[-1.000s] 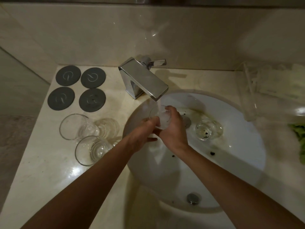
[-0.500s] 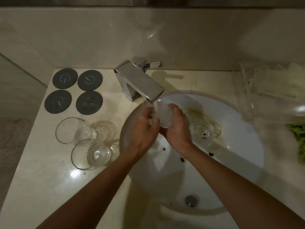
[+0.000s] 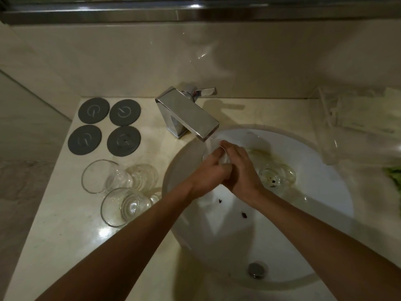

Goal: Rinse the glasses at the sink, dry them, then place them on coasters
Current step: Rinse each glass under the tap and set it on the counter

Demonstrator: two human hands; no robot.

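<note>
You hold a clear round drinking glass (image 3: 217, 154) under the chrome square faucet (image 3: 188, 115) stream, over the white oval sink (image 3: 314, 192). Your left hand (image 3: 208, 177) and right hand (image 3: 240, 168) both clasp it. Versus half a second ago, your left hand sits lower and your fingers overlap. The glass is mostly hidden; its rim is unclear.

four coasters (image 3: 109, 127), four glasses (image 3: 118, 177), one faucet (image 3: 187, 115), one sink (image 3: 282, 213)

Probably a bathroom: a white basin (image 3: 325, 170) in a marble counter (image 3: 65, 224) under a chrome faucet (image 3: 186, 114).
</note>
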